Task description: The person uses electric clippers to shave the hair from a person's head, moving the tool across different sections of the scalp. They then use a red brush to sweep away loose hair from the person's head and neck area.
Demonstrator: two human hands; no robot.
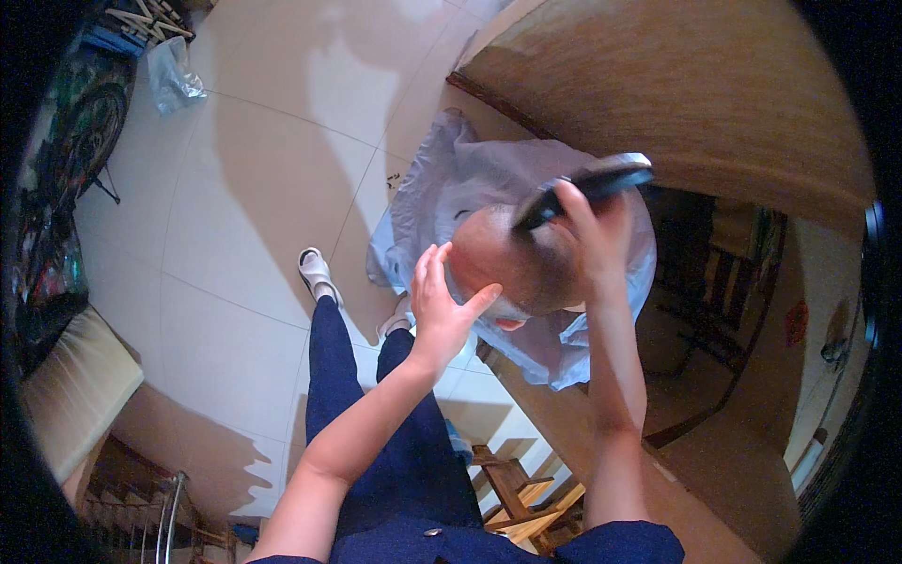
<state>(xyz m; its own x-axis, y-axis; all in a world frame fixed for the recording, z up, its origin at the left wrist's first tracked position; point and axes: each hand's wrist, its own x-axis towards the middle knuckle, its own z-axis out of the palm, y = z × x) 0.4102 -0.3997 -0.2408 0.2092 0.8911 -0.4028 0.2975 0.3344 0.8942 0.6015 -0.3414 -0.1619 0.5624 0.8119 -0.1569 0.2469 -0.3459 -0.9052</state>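
Observation:
Before me is a person's head [518, 261] with very short hair, above a pale, thin cape [486, 169] spread around the person's shoulders. My right hand [599, 229] is closed around a dark hair clipper [592, 185], slightly blurred, over the back part of the head; part of the tool is hidden by my fingers. With its fingers spread, my left hand [444, 296] rests at or very near the side of the head and holds nothing. An ear [510, 325] shows below my left thumb.
A wooden panel or furniture side [655, 84] rises at the upper right. A wooden stool or chair [518, 493] stands near my legs. At the left are a bicycle wheel [99, 134], a plastic bag [173, 76] and a cushioned seat [84, 388]. Small dark bits [393, 181] lie on the tiles.

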